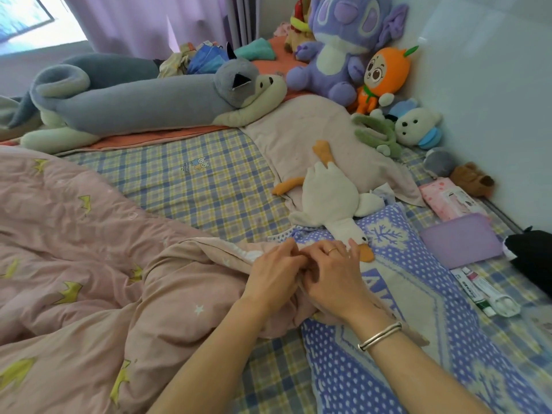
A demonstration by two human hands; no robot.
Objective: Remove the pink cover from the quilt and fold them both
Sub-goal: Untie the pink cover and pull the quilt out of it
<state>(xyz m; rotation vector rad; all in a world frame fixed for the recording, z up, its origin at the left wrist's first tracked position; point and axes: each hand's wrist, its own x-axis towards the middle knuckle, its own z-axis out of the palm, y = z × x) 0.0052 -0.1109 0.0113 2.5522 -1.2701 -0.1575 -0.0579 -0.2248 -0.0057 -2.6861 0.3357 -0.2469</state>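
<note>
Pink cover (pixel 89 234) pinched at its edge by our left hand (pixel 274 276) and right hand (pixel 334 273); we'd spread the opening wide before tugging.

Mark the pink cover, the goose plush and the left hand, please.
pink cover (pixel 89 234), head view, on its crumpled crown-printed middle.
goose plush (pixel 325 192), head view, on its white body.
left hand (pixel 274 276), head view, on the back of it.

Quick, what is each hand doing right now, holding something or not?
Left hand: closed, pinching the pink cover at its edge.
Right hand: closed, gripping the same edge.
</note>
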